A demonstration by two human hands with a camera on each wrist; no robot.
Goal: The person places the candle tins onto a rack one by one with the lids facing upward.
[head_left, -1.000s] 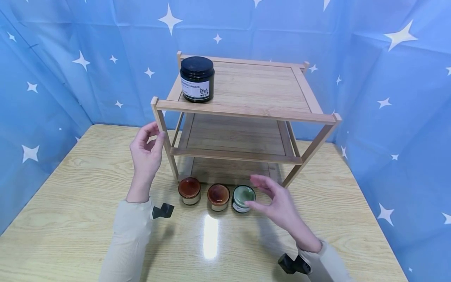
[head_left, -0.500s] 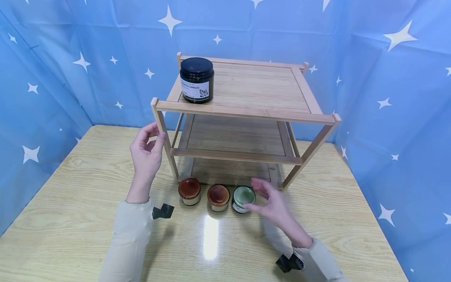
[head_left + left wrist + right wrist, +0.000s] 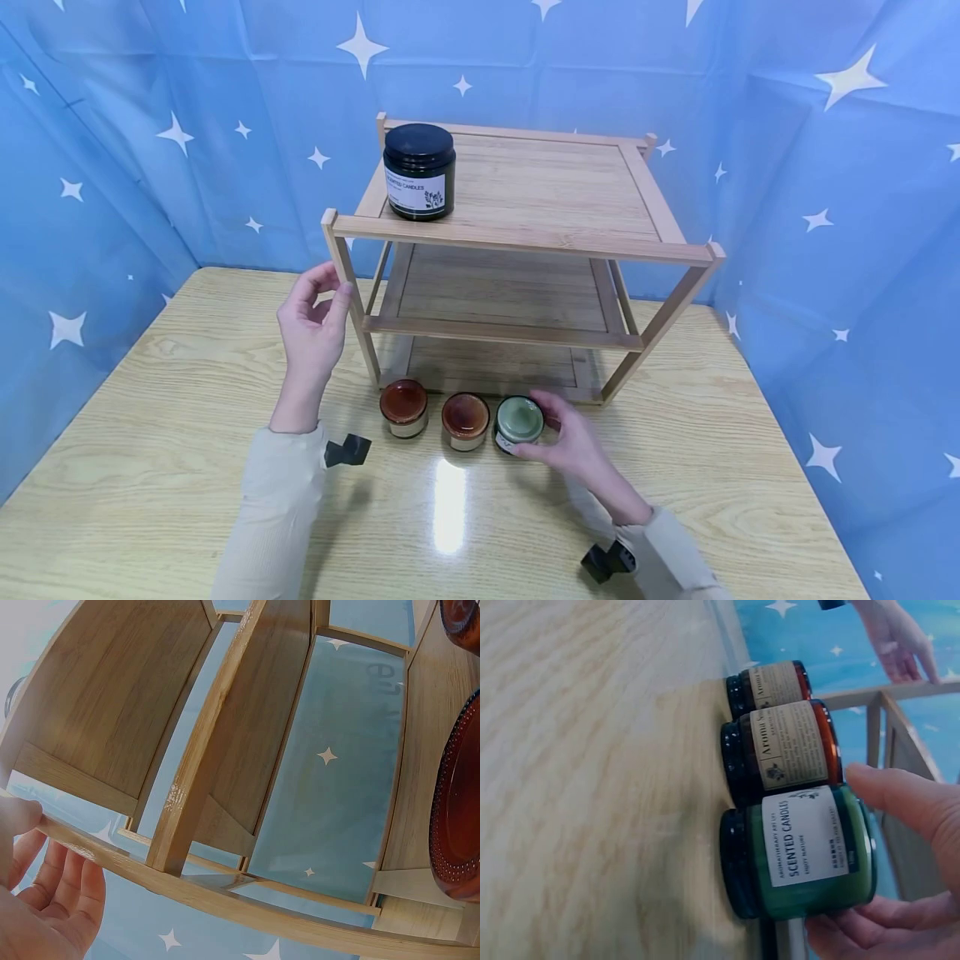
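My left hand (image 3: 313, 321) holds the left front post (image 3: 112, 855) of a wooden shelf rack (image 3: 525, 237), thumb on one side and curled fingers on the other. Around a green candle jar (image 3: 810, 855) my right hand (image 3: 566, 437) has its thumb at the front and fingers behind. That jar stands upside down on its black lid, its white "Scented Candles" label showing in the right wrist view. Left of it are two amber candle jars, the middle one (image 3: 465, 421) and the left one (image 3: 403, 407), also lid-down before the rack.
A large black candle jar (image 3: 419, 172) stands at the left of the rack's top shelf (image 3: 555, 183). The rack has two lower shelves and sits on a light wood table (image 3: 187, 467). A blue star-printed curtain (image 3: 247, 75) hangs behind and at both sides.
My right hand has moved left and down, closing its thumb and fingers around the green jar. The left hand stays on the post.
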